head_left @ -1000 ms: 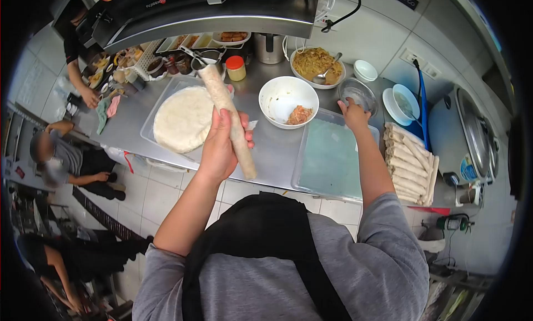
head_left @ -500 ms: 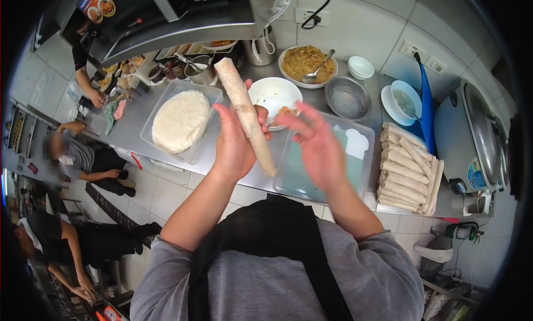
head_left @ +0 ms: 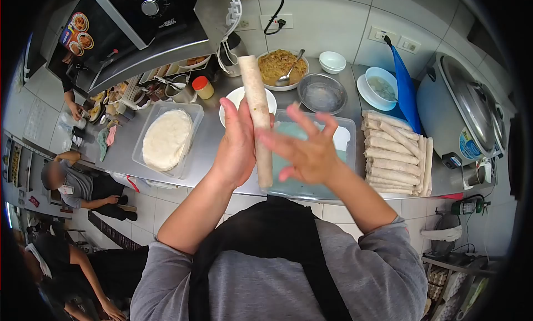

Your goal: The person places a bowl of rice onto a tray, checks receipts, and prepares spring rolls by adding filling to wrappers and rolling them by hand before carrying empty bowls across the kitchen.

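A long, pale spring roll (head_left: 253, 91) stands nearly upright over the counter's front edge, held in my left hand (head_left: 236, 146) with the fingers behind it. Fingers spread and slightly blurred, my right hand (head_left: 311, 152) is beside the roll on its right; its fingertips overlap it, but contact is unclear. Beneath the right hand lies a clear plastic container (head_left: 351, 133) with a greenish bottom and a white shape inside. Partly hidden behind the roll is a white bowl (head_left: 229, 105). To the left, a clear tub holds a stack of round wrappers (head_left: 168, 139).
Finished-looking rolls (head_left: 393, 160) are piled at right, beside a large lidded pot (head_left: 452, 107). At the back are a bowl of shredded filling (head_left: 269, 63) with a spoon, a metal bowl (head_left: 323, 93) and a red-lidded jar (head_left: 203, 88). Other people work at left.
The spring roll has turned more upright in my left hand. My right hand has come left, close against the roll. The camera view has shifted, revealing the red-lidded jar.
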The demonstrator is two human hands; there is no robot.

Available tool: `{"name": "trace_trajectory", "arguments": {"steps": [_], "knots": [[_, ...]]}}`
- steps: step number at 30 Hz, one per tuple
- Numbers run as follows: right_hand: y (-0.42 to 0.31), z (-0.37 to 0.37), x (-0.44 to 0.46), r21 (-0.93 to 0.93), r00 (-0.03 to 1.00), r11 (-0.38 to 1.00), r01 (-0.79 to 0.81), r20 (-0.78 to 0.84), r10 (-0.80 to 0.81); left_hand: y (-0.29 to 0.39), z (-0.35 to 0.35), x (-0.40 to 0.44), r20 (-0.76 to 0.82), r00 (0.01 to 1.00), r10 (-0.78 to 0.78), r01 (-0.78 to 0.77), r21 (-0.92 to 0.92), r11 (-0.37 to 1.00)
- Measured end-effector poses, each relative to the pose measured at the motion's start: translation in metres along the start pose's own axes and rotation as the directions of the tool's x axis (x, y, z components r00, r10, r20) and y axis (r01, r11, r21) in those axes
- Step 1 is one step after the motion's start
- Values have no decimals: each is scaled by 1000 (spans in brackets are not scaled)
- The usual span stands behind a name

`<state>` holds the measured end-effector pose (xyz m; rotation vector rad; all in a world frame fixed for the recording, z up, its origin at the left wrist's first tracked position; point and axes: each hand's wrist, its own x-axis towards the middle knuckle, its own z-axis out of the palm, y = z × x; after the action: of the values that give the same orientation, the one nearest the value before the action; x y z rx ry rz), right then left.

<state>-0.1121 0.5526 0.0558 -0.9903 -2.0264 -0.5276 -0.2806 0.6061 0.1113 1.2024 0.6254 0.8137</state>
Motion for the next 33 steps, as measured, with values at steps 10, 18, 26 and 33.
{"name": "trace_trajectory", "arguments": {"steps": [10,18,26,33], "knots": [[12,-31,-20,85,985,989,120,116,-129,3,21,3,100,992,-72,67,54,996],[8,-32,-68,-23,996,997,-78,-46,77,-18,42,13,137,990,31,-43,82,996],[-17,-26,-97,878,201,-469,-99,479,854,-101,81,29,473,880,47,-345,568,747],[-3,-56,-130,980,-75,-167,110,176,982,-125,94,32,533,796,-286,-257,726,638]]}}
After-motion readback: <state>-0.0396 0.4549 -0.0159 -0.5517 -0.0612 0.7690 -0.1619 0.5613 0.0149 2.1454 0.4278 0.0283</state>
